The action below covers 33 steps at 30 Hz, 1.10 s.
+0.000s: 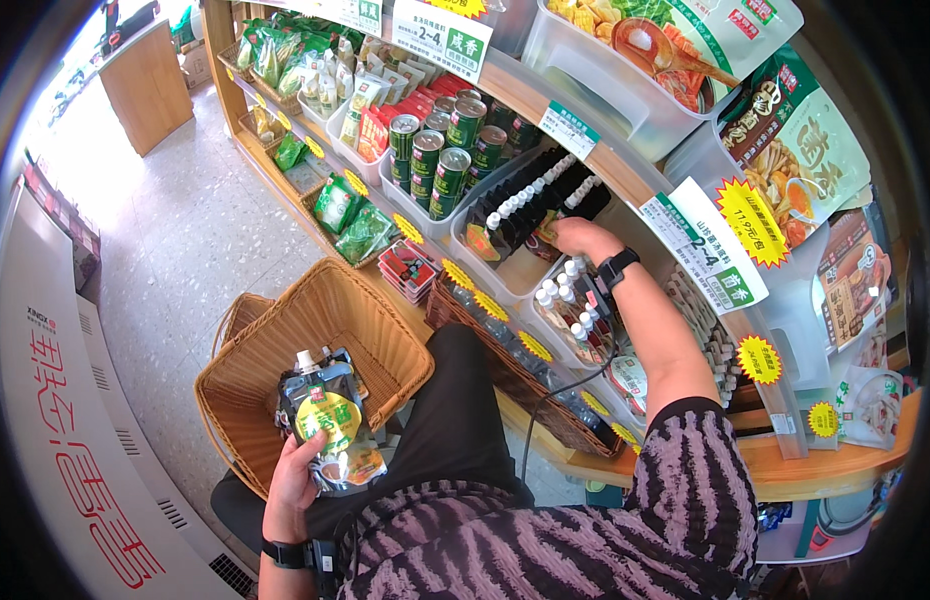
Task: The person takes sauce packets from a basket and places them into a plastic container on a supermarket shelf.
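My left hand [298, 466] grips a spouted sauce pouch [331, 420] with a white cap and a yellow round label, thumb on its front. The pouch overlaps the near rim of a wicker basket [262, 360], and more spouted pouches lie in the basket behind it. My right hand [585, 238] reaches into a clear plastic bin [487, 274] on the shelf. Black spouted pouches [521, 214] with white caps stand there in rows. My right fingertips are at one of these pouches, partly hidden, so a hold on it cannot be made out.
Green cans [451, 169] fill the bin to the left. White-capped pouches [566, 289] stand in a bin below my right wrist. Red flat packs [409, 266] lie by the basket. A shelf edge [615, 157] with tags overhangs my right arm; a cable [562, 388] trails down from its wrist.
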Each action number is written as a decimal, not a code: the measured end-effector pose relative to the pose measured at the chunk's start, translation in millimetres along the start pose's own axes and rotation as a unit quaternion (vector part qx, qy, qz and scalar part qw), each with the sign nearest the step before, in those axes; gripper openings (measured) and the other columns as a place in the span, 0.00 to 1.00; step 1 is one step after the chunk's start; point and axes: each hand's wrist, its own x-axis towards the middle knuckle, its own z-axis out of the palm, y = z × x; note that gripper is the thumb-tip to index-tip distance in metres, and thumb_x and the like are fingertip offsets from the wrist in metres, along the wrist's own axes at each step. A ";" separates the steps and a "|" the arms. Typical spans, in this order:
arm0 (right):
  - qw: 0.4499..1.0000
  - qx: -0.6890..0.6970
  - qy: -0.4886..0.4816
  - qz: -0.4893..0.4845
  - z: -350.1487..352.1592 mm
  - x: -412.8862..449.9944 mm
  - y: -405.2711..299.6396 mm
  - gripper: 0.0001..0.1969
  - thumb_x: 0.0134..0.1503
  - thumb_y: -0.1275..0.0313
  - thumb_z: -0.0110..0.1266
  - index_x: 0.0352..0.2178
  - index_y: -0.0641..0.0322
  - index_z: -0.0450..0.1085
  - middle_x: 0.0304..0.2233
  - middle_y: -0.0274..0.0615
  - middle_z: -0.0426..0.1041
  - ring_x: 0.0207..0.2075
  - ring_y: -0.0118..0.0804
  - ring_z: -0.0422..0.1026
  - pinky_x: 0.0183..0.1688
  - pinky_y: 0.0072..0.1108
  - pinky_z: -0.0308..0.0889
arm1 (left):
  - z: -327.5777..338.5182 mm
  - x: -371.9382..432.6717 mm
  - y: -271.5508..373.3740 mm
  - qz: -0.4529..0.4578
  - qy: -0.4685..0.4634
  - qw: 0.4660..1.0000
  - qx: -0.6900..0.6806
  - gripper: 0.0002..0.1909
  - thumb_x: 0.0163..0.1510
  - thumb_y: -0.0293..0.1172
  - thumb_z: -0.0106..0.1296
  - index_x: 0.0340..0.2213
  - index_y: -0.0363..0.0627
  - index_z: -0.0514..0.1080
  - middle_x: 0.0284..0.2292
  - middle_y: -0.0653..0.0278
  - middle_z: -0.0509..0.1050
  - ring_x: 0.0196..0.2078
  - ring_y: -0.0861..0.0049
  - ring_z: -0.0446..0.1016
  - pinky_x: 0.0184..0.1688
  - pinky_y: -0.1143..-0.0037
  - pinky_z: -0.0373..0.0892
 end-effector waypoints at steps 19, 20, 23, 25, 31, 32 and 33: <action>0.715 0.586 -0.189 -0.331 -27.9 -158.5 -168.4 0.23 0.54 0.68 0.45 0.51 0.57 0.53 0.42 0.39 0.63 0.36 0.25 0.67 0.33 0.16 0.67 | 78.5 28.0 25.4 -0.075 -0.195 0.939 0.275 0.17 0.51 0.30 0.47 0.43 0.40 0.63 0.36 0.68 0.71 0.36 0.84 0.69 0.37 0.83 0.65; 0.704 0.589 -0.188 -0.348 -19.7 -159.8 -177.9 0.22 0.53 0.64 0.47 0.48 0.60 0.56 0.36 0.37 0.66 0.34 0.23 0.66 0.26 0.13 0.67 | 75.4 31.3 19.9 -0.062 -0.209 0.925 0.312 0.17 0.52 0.31 0.46 0.44 0.42 0.63 0.36 0.68 0.71 0.35 0.84 0.69 0.33 0.83 0.67; 0.733 0.579 -0.181 -0.308 -12.7 -167.6 -188.9 0.14 0.53 0.64 0.47 0.38 0.60 0.61 0.27 0.31 0.65 0.28 0.19 0.64 0.22 0.14 0.66 | 70.7 33.4 13.7 -0.072 -0.229 0.918 0.314 0.18 0.52 0.35 0.46 0.44 0.43 0.62 0.35 0.69 0.70 0.35 0.84 0.68 0.31 0.82 0.67; 0.738 0.588 -0.170 -0.285 -10.8 -171.9 -188.6 0.13 0.53 0.65 0.47 0.37 0.60 0.61 0.27 0.30 0.64 0.27 0.19 0.64 0.22 0.13 0.66 | 75.1 32.2 18.0 -0.061 -0.215 0.915 0.336 0.17 0.52 0.35 0.46 0.42 0.41 0.63 0.34 0.69 0.70 0.33 0.85 0.67 0.31 0.81 0.67; 0.733 0.627 -0.042 -0.262 -27.3 -187.1 -159.7 0.08 0.53 0.72 0.47 0.35 0.59 0.62 0.26 0.27 0.63 0.27 0.16 0.62 0.24 0.10 0.63 | 44.8 35.8 10.6 0.039 -0.214 0.926 0.308 0.16 0.53 0.32 0.45 0.42 0.38 0.64 0.34 0.67 0.71 0.34 0.84 0.68 0.38 0.80 0.65; 0.729 0.642 -0.015 -0.238 -28.2 -188.8 -151.3 0.08 0.53 0.73 0.48 0.35 0.59 0.62 0.25 0.27 0.63 0.27 0.16 0.62 0.25 0.10 0.61 | 41.7 33.7 10.8 0.019 -0.188 0.947 0.260 0.16 0.53 0.31 0.44 0.42 0.38 0.64 0.35 0.66 0.71 0.35 0.83 0.68 0.38 0.80 0.65; 0.723 0.656 0.012 -0.215 -28.5 -189.8 -142.4 0.08 0.52 0.74 0.48 0.35 0.59 0.62 0.25 0.27 0.64 0.27 0.15 0.62 0.26 0.09 0.59 | 37.5 31.9 11.1 -0.002 -0.162 0.964 0.211 0.16 0.53 0.31 0.44 0.43 0.38 0.64 0.35 0.65 0.71 0.36 0.81 0.69 0.39 0.79 0.66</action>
